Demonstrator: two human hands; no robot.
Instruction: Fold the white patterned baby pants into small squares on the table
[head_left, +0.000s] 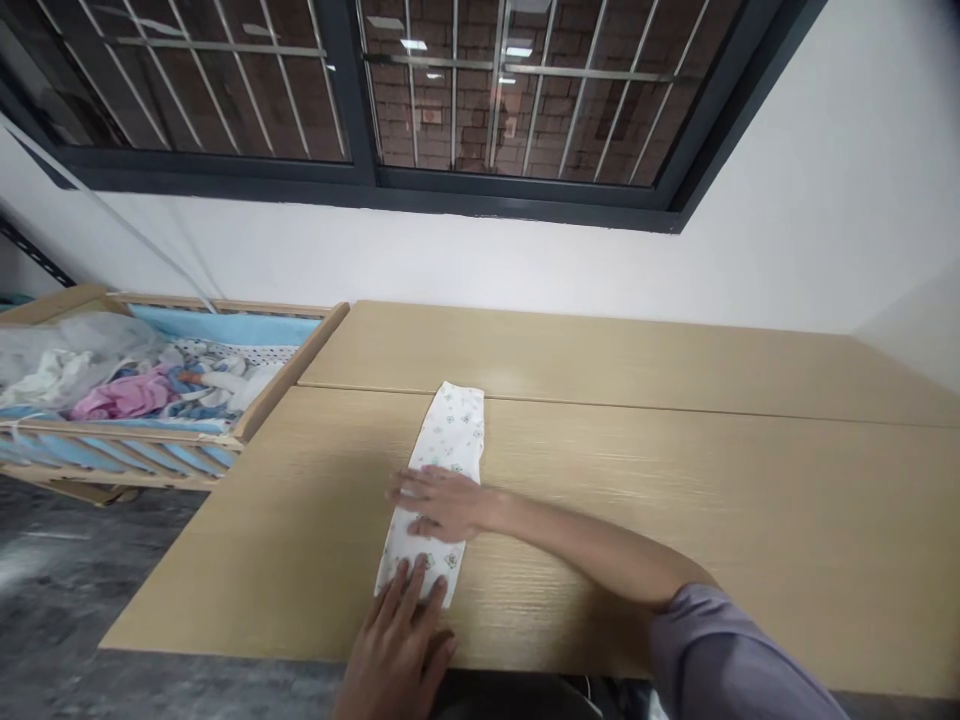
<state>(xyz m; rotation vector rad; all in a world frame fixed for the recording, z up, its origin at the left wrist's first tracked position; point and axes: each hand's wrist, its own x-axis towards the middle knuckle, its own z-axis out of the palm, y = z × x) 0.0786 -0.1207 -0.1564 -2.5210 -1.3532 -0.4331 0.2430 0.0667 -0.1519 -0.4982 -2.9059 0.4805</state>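
Observation:
A white cloth with a small floral print lies on the wooden table as a long narrow strip, seemingly folded. It may be a small garment, but its kind does not show. Across its middle rests my right hand, palm down with the fingers stretched to the left. My left hand reaches in from the front edge, its spread fingertips on the near end of the cloth. Neither hand grips anything.
To the left stands a wooden crib with blue lining, holding a heap of clothes, a pink cloth among them. Behind the table rises a white wall with a dark-framed, barred window. A seam crosses the tabletop.

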